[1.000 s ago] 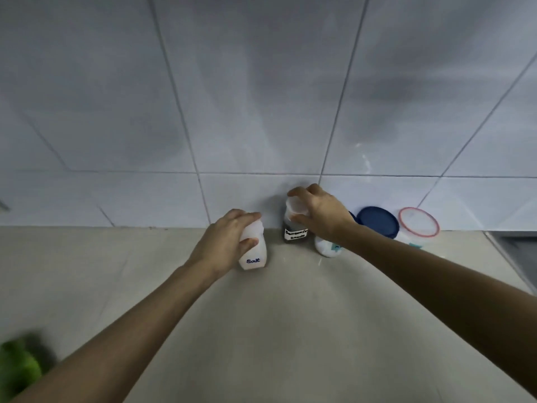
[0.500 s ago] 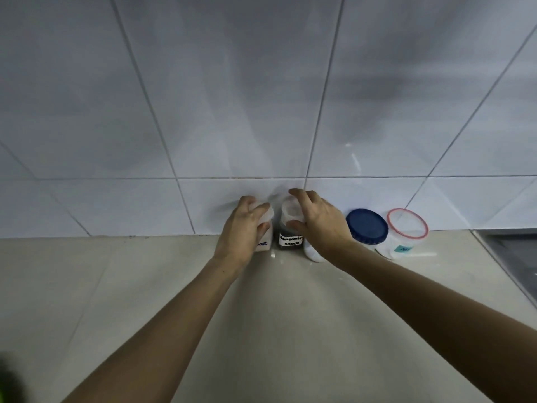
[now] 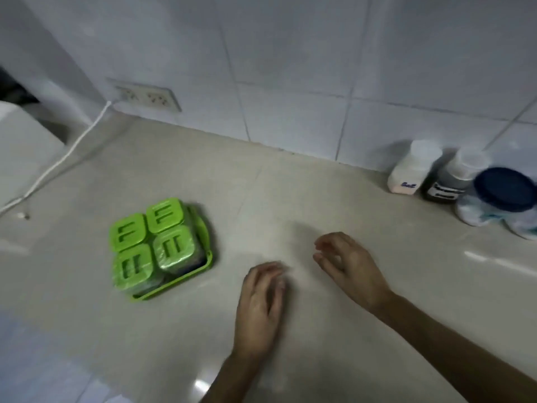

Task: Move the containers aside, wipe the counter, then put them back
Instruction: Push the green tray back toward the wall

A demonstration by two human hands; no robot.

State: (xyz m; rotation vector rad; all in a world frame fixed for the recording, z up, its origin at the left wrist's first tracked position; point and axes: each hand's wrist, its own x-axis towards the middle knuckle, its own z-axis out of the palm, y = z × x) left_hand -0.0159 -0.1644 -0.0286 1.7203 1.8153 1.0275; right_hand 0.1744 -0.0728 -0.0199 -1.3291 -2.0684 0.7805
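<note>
A white salt jar (image 3: 412,171) stands against the tiled wall at the right. Beside it is a dark-filled jar with a white lid (image 3: 453,181), then a blue-lidded container (image 3: 499,196). A green tray (image 3: 203,257) holding several green-lidded boxes (image 3: 151,242) sits on the beige counter (image 3: 261,184) at the left. My left hand (image 3: 261,303) hovers over the counter's middle, empty, fingers loosely apart. My right hand (image 3: 348,266) is just to its right, also empty with fingers spread. Both hands are well away from the jars.
A wall socket (image 3: 148,97) sits low on the tiles at the left, with a white cable (image 3: 66,152) running down across the counter. A white appliance (image 3: 23,146) fills the far left edge.
Both hands have let go of the salt jar and the dark jar and pulled back toward me. The view has swung left and down, bringing the green tray into sight.
</note>
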